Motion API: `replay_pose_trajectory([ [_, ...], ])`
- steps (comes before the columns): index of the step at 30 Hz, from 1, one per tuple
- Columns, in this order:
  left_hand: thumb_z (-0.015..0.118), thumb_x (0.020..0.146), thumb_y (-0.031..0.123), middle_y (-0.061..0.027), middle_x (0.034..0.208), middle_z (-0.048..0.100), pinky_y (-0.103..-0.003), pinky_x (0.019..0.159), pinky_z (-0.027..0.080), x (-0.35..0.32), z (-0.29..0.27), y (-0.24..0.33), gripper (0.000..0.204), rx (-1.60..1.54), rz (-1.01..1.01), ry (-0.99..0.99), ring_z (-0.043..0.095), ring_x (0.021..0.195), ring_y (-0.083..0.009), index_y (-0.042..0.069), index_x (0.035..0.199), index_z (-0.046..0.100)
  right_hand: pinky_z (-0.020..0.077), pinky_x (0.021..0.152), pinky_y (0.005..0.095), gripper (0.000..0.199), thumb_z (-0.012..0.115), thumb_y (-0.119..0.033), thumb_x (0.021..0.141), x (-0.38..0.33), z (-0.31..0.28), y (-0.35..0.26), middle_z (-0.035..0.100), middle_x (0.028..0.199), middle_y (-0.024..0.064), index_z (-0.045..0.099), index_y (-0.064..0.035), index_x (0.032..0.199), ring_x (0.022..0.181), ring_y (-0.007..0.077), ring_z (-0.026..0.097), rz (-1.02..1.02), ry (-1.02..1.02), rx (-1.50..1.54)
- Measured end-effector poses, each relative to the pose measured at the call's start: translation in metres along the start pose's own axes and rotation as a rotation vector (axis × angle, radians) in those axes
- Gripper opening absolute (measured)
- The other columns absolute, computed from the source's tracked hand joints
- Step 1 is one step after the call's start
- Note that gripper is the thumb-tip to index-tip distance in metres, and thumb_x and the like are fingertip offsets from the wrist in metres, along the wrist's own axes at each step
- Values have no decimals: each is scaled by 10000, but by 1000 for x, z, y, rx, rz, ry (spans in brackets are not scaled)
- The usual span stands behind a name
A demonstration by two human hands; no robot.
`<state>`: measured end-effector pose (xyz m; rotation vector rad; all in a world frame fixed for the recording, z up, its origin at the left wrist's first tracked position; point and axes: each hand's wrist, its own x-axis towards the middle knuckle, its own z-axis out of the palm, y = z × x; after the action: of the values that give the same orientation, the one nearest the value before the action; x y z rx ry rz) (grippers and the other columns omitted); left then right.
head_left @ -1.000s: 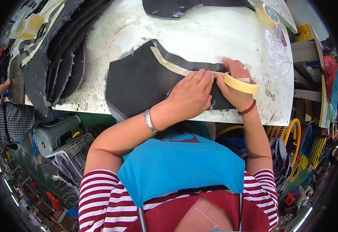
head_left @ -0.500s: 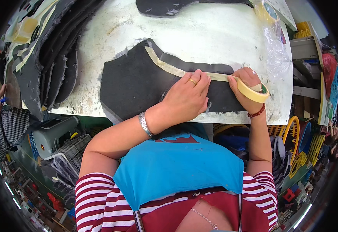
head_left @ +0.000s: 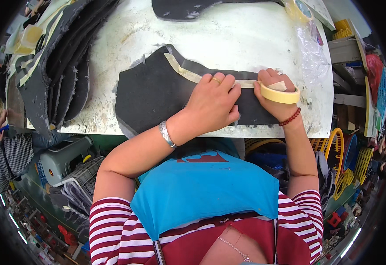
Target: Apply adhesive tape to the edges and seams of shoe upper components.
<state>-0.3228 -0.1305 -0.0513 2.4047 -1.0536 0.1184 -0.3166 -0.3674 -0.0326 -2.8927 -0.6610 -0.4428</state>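
Observation:
A dark grey, felt-like cut piece (head_left: 151,88) lies on the worktable, with one wavy far edge. A strip of cream masking tape (head_left: 182,71) follows that edge and passes under my left hand (head_left: 212,101). The fingers of this hand are bent and a little apart, resting on the tape, with the thumb out to the side. My right hand (head_left: 277,90) is closed round a roll of masking tape (head_left: 281,96) at the right end of the piece. The tape runs between both hands; its stretch under the left fingers is hidden.
A stack of similar dark pieces (head_left: 64,66) hangs over the worktable's (head_left: 126,33) left side. Another dark piece (head_left: 179,9) lies at the far edge. Clear plastic wrapping (head_left: 310,57) is at the right. Yellow baskets (head_left: 334,150) stand below, and a person (head_left: 14,148) is at far left.
My right hand and the tape roll have moved slightly left and up, and the roll has turned. My left fingers have curled more and shifted a little left along the tape.

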Motion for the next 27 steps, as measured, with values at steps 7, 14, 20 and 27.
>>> replay_pose_trajectory([
  [7, 792, 786, 241, -164, 1092, 635, -506, 952, 480, 29, 9, -21, 423, -41, -49, 76, 593, 1083, -381, 39, 1145, 697, 487, 637, 473, 146, 684, -228, 756, -14, 26, -20, 575, 731, 111, 571, -134, 755, 692, 318, 617, -9, 232, -16],
  [14, 806, 811, 218, -132, 900, 644, -449, 734, 511, 30, 10, -17, 268, -207, -158, -39, 626, 826, -340, 43, 983, 699, 514, 721, 419, 199, 768, -170, 769, -29, 24, -46, 593, 813, 83, 580, -110, 797, 755, 289, 639, 94, 343, 197],
  [20, 789, 834, 201, -106, 724, 624, -393, 629, 477, 30, -4, -26, 234, -360, -307, -251, 602, 663, -245, 12, 818, 653, 526, 716, 424, 174, 760, -154, 747, -28, 22, -49, 584, 785, 87, 596, -110, 785, 746, 294, 649, 63, 401, 294],
  [27, 738, 931, 104, 78, 666, 556, -260, 528, 358, 18, -12, -25, 250, -935, -522, -316, 435, 633, -13, -2, 725, 645, 528, 697, 431, 188, 767, -155, 747, -18, 16, -52, 580, 768, 80, 583, -122, 763, 703, 309, 639, -19, 343, 383],
])
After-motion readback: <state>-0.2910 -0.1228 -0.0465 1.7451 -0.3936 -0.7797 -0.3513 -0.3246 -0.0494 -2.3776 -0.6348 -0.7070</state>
